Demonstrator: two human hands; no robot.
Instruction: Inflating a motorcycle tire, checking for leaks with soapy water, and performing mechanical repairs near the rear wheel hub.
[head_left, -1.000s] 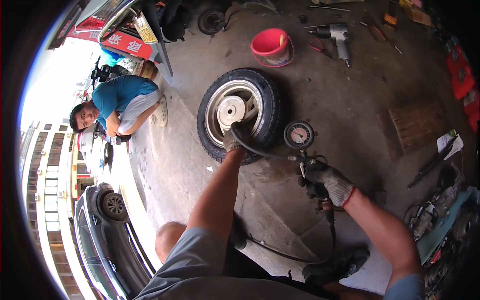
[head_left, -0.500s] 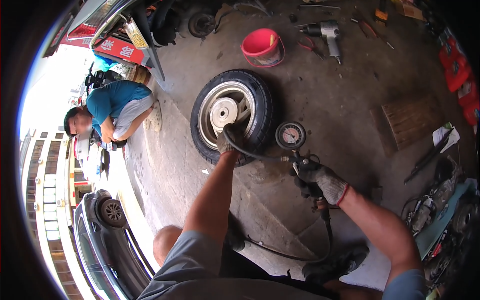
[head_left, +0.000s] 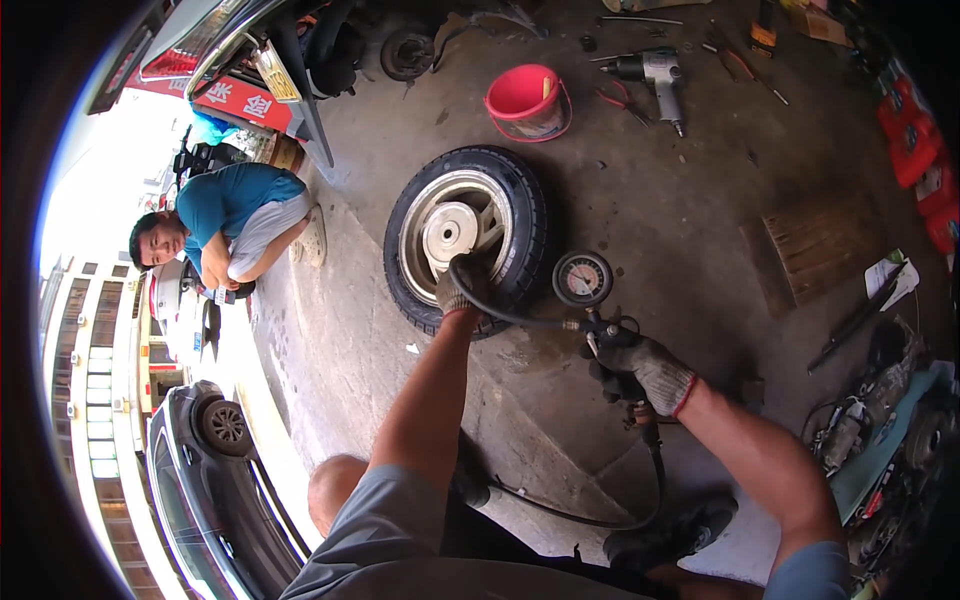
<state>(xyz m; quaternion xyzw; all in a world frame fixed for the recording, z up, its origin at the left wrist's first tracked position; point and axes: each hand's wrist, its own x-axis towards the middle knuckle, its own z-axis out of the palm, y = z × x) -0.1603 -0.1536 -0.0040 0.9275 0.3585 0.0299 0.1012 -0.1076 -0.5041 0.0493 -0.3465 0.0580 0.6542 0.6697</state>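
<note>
A tyre on a pale metal rim lies on the floor. My gloved left hand is closed on the end of a black hose at the rim's lower part, where the valve is hidden by my fingers. My gloved right hand grips a black inflator gun, its thumb side near the trigger lever. A round pressure gauge tops the gun, beside the tyre. A second hose runs from the gun's bottom along the floor to behind my left arm.
A crouching person in teal is at the left. Outside are a dark car and buildings. Behind the wheel stand a red bucket and an impact wrench. Boards, red canisters and metal parts lie at the right.
The scene has shifted a little leftward in the picture since a second ago. Both hands keep their grips at the wheel and gun.
</note>
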